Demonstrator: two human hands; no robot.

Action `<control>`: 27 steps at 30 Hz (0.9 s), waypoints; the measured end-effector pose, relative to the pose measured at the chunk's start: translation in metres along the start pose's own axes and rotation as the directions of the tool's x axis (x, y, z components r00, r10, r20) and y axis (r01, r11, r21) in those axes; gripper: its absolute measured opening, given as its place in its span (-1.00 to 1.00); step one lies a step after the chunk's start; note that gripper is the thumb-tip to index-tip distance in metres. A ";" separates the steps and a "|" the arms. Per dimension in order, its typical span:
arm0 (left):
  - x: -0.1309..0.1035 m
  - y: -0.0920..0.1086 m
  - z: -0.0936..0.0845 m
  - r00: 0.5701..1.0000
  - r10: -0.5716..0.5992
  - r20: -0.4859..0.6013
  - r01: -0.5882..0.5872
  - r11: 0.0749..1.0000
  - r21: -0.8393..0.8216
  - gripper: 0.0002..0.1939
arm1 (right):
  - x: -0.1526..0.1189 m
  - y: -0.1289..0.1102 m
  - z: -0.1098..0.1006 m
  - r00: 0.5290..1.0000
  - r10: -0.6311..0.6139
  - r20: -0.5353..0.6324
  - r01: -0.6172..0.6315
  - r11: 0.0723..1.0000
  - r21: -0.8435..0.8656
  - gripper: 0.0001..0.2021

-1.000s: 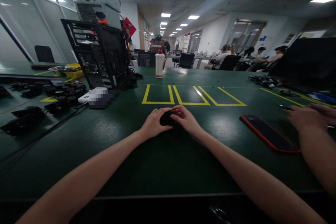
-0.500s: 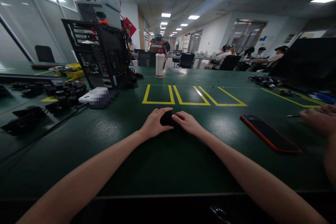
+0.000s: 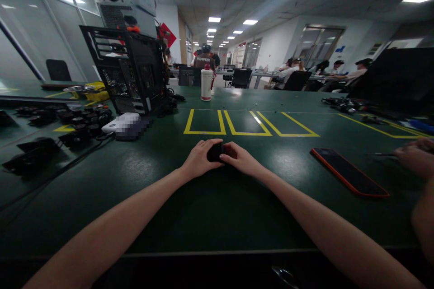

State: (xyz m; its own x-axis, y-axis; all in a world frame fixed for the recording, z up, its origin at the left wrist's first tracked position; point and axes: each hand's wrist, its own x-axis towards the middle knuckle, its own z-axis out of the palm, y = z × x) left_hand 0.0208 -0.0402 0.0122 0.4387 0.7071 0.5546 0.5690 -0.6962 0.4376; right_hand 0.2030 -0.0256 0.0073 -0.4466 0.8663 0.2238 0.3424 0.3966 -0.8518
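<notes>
In front of me, my left hand (image 3: pixel 197 160) curls around a small dark black part (image 3: pixel 214 151), with fingers over its top and the thumb below. What kind of part it is I cannot make out. My right hand (image 3: pixel 238 158) meets its right side, where thumb and forefinger pinch the edge. Whatever detail lies between those fingertips is hidden. Both hands are just above or resting on the green tabletop (image 3: pixel 176 221), close to its yellow tape outlines (image 3: pixel 205 132).
An orange-edged phone (image 3: pixel 349 172) lies to the right, beside another person's hand (image 3: pixel 415 157) with a thin tool. At left stand an open computer case (image 3: pixel 145 72), a pale device (image 3: pixel 120 123) and several black parts (image 3: pixel 37 151). A white bottle (image 3: pixel 206 85) stands ahead.
My right thumb and fingers have shifted slightly on the black part's right edge. My left hand stays put. The other person's hand at right has moved a little, showing more of the thin tool.
</notes>
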 end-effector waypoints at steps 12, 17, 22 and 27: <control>-0.002 0.004 -0.001 1.000 0.011 0.008 -0.011 1.000 -0.015 -0.37 | 0.007 0.005 0.002 0.996 0.004 -0.090 0.003 0.996 0.084 -0.64; -0.001 0.003 -0.001 1.000 -0.001 0.006 0.001 1.000 -0.010 -0.37 | 0.002 -0.004 0.002 0.995 -0.015 -0.095 0.023 0.995 0.092 -0.77; -0.002 0.002 -0.001 1.000 -0.004 0.001 0.004 1.000 -0.013 -0.37 | -0.003 -0.008 -0.005 1.000 -0.004 0.029 0.000 0.992 0.129 -0.69; -0.004 0.004 -0.002 1.000 -0.029 0.009 0.029 0.999 -0.019 -0.37 | 0.002 -0.002 -0.006 0.995 0.083 0.061 -0.090 0.988 0.124 -0.73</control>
State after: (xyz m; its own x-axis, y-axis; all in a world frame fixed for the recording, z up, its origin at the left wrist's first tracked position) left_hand 0.0199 -0.0465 0.0128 0.4280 0.7281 0.5355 0.5683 -0.6775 0.4670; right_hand 0.2065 -0.0226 0.0121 -0.4665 0.8759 0.1233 0.2762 0.2767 -0.9204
